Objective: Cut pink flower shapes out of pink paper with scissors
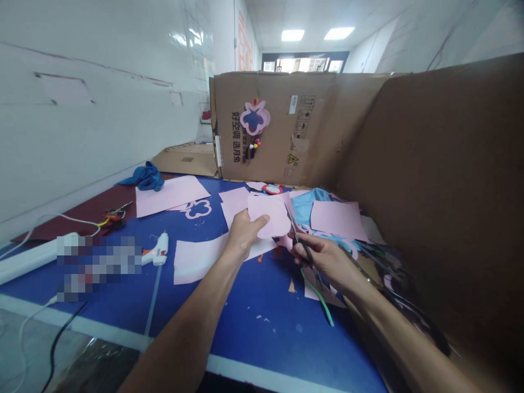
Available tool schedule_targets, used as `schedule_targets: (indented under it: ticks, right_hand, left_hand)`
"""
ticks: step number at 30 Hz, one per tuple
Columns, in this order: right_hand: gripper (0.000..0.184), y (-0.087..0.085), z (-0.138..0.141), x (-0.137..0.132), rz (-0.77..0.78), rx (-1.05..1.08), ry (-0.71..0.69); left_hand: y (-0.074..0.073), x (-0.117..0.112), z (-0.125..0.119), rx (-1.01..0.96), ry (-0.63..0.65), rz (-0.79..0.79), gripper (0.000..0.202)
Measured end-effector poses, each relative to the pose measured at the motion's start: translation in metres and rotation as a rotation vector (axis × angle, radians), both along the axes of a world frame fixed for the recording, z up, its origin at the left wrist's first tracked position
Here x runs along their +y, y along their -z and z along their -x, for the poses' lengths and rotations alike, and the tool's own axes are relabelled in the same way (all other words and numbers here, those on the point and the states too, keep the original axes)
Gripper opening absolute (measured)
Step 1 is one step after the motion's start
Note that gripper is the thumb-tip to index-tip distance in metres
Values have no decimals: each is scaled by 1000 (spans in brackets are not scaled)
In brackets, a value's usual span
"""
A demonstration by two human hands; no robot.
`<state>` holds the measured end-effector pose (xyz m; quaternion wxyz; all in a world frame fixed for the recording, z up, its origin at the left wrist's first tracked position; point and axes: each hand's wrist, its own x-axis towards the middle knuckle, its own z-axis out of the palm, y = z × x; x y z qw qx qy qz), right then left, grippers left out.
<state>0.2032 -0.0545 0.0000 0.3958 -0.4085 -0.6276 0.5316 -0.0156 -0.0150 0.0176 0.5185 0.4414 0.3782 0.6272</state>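
I have the left hand (242, 232) at eight o'clock of the pink sheet (267, 214), its thumb laid across the near face and the paper pinched firmly. The right hand (319, 254), at four o'clock, is closed around the black handles of the scissors (306, 251), with the blades pointing up at the sheet's three-o'clock edge. From out here I cannot tell how far apart the blades stand, or how deep they sit in the paper. The sheet itself is raised over the middle of the blue table (262, 316).

That right-hand edge looks curved, so I judge the cut goes best by turning the paper with the left hand into nearly steady scissors, in long bites that stop short of the tips. I want the left thumb well clear of the blade line, and the sheet taut enough not to fold between the blades.

Clutter matters too: another pink sheet (338, 218) lies at three o'clock and a green strip (321, 300) at five, so a lifted cut seems safer. The glue gun (161, 251), just under nine o'clock, is well apart from both hands.
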Motion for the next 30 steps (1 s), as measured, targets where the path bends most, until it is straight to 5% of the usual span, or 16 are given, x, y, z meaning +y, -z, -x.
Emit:
schedule_targets:
  ticks: [30]
  right_hand:
    - [38,-2,4,-2,20,10,39]
  left_hand:
    - [-6,-4,-2,-6,21,15,39]
